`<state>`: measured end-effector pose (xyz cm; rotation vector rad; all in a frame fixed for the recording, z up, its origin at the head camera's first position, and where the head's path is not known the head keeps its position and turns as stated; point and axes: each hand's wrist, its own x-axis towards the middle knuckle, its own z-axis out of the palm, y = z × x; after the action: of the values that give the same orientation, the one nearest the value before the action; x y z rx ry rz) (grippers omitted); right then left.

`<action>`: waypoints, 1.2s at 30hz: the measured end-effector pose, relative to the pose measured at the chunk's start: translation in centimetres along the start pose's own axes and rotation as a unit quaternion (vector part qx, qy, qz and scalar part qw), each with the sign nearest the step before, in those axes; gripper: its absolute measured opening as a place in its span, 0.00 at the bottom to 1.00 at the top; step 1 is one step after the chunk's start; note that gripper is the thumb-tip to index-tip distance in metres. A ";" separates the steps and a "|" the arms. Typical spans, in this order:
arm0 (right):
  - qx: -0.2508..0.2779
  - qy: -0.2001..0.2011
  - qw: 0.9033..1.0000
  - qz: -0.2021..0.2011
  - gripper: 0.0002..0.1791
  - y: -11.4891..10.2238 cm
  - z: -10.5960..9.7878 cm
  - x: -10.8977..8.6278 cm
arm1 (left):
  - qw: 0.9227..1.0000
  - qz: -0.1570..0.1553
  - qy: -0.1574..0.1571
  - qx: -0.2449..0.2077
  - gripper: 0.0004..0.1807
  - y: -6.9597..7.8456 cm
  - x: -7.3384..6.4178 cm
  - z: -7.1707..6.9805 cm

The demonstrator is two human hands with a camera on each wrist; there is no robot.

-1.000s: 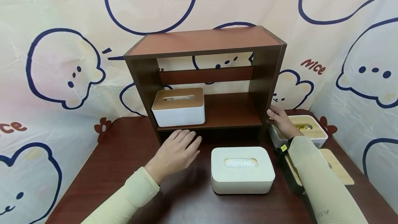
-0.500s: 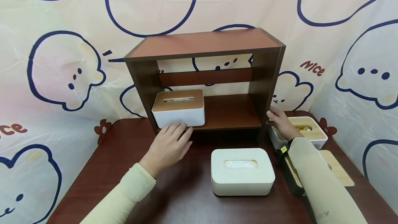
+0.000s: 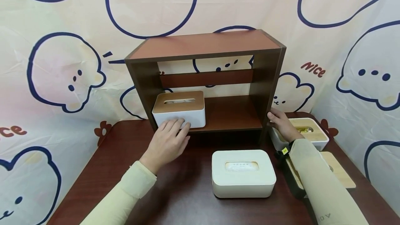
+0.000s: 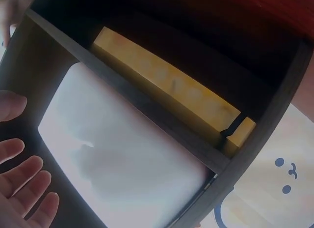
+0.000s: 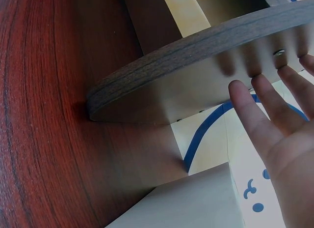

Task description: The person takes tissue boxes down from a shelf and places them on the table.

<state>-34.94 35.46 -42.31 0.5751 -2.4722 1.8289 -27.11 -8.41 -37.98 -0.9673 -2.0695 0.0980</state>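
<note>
A white tissue box [image 3: 195,118] with a brown wooden lid stands at the left end of the middle shelf of a dark brown shelf unit [image 3: 206,44]. My left hand [image 3: 165,144] is at its front face, fingers spread and loosely extended; the left wrist view shows the fingers [image 4: 22,171] beside the white box [image 4: 122,149]. Whether they touch it, I cannot tell. On the right, my right hand [image 3: 283,125] rests its fingertips against the unit's outer side panel [image 5: 196,85], with fairly straight fingers [image 5: 262,100] in the right wrist view.
An all-white tissue box [image 3: 243,174] stands on the dark red table [image 3: 184,197] before the unit. Right of the unit are a white box with a pale wooden lid [image 3: 314,133] and a dark box with a pale lid [image 3: 339,173], partly behind my right sleeve.
My left hand has moved left and up from below the shelf to the front of the wooden-lidded tissue box. My right hand has stayed at the side panel.
</note>
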 end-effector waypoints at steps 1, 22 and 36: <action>0.001 0.000 1.000 -0.001 0.31 0.0 0.0 0.0 | 1.000 -0.002 0.000 0.001 0.23 -0.1 0.1 0.0; 0.005 -0.001 1.000 0.001 0.31 0.1 0.0 -0.1 | 0.998 -0.057 -0.030 0.024 0.31 -1.2 1.3 0.5; 0.010 0.000 1.000 -0.023 0.30 0.3 -0.1 0.0 | 0.996 -0.079 -0.040 0.032 0.38 -1.7 1.7 1.8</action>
<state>-35.06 35.62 -42.56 0.6276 -2.4230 1.8398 -29.99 -8.00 -37.38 -0.7680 -2.1949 0.1212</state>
